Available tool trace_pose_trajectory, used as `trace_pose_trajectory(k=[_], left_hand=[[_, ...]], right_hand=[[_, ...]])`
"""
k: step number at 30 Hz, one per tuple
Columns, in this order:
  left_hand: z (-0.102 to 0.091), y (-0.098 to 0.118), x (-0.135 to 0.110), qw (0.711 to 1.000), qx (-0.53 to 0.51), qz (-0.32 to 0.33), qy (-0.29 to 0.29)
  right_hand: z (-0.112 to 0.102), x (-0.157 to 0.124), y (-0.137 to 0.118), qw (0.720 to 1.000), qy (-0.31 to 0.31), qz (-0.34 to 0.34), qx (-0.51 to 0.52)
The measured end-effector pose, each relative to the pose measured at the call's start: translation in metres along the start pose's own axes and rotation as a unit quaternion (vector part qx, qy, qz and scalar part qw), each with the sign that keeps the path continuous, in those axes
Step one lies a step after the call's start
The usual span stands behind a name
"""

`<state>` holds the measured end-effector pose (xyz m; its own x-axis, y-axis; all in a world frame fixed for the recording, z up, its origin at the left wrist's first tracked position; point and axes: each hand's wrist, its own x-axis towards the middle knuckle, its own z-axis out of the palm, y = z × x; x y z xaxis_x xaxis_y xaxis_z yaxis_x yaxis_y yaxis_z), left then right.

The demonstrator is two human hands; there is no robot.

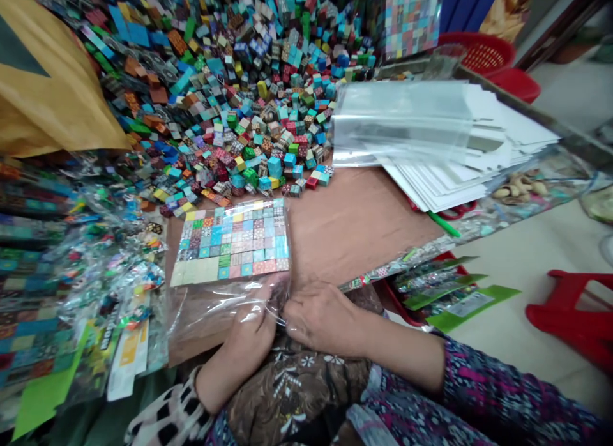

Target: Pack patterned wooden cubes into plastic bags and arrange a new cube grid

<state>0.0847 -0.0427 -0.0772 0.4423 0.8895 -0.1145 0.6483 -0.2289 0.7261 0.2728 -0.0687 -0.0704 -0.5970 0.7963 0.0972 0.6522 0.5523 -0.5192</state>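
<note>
A clear plastic bag (225,318) lies flat on the desk (364,225), close to its near edge. Inside it, small patterned cubes (234,245) sit in tidy rows on a pale card (191,273), in blues, reds, greens and browns.

The left hand (251,334) and right hand (320,318) are closed on the bag's loose, bunched end, gripping the plastic almost knuckle to knuckle. The left sleeve (167,414) is black and white, the right sleeve (498,395) purple patterned.

Beyond the bag, a big heap of loose cubes (230,107) spreads over the far side of the desk. To the right lies a stack of white cards (445,190) under a sheaf of empty clear sleeves (402,120), with red-handled scissors (454,209) and a green pen (445,223) poking out below. Along the left, finished packs (43,280) pile up in shiny bags. More packs with green backing (445,292) lie below the desk's right side, near a red stool (569,318).
</note>
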Motion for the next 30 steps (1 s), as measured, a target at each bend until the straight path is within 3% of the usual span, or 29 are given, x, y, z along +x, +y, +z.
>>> trace_pose_trajectory(k=[2, 4, 6, 8, 9, 12, 15, 24, 30], left_hand=[[-0.005, 0.002, -0.001, 1.0, -0.011, 0.01, -0.025], [-0.01, 0.004, -0.003, 0.997, -0.033, 0.031, -0.069], [-0.014, 0.006, -0.006, 0.991, -0.072, 0.036, -0.103], [-0.014, 0.009, -0.005, 0.988, -0.118, 0.011, -0.098], [-0.013, 0.011, -0.004, 0.987, -0.136, -0.012, -0.085], [-0.01, 0.018, 0.002, 0.985, -0.154, -0.076, -0.029], [-0.01, 0.022, 0.006, 0.982, -0.165, -0.092, -0.011], [-0.017, 0.014, 0.0, 0.971, -0.207, -0.108, -0.04], [-0.016, -0.004, -0.007, 0.961, -0.253, -0.108, -0.039]], right_hand=[[-0.016, 0.001, 0.01, 0.994, -0.045, 0.014, 0.101], [-0.032, 0.007, 0.029, 0.961, -0.07, 0.016, 0.265], [-0.042, 0.019, 0.053, 0.93, 0.024, 0.066, 0.36], [-0.045, 0.038, 0.076, 0.907, 0.18, 0.177, 0.338], [-0.045, 0.049, 0.085, 0.888, 0.215, 0.232, 0.333], [-0.042, 0.08, 0.097, 0.829, 0.223, 0.323, 0.399], [-0.042, 0.099, 0.098, 0.792, 0.216, 0.318, 0.474], [-0.035, 0.107, 0.113, 0.782, 0.256, 0.298, 0.483], [-0.024, 0.115, 0.119, 0.789, 0.322, 0.27, 0.448]])
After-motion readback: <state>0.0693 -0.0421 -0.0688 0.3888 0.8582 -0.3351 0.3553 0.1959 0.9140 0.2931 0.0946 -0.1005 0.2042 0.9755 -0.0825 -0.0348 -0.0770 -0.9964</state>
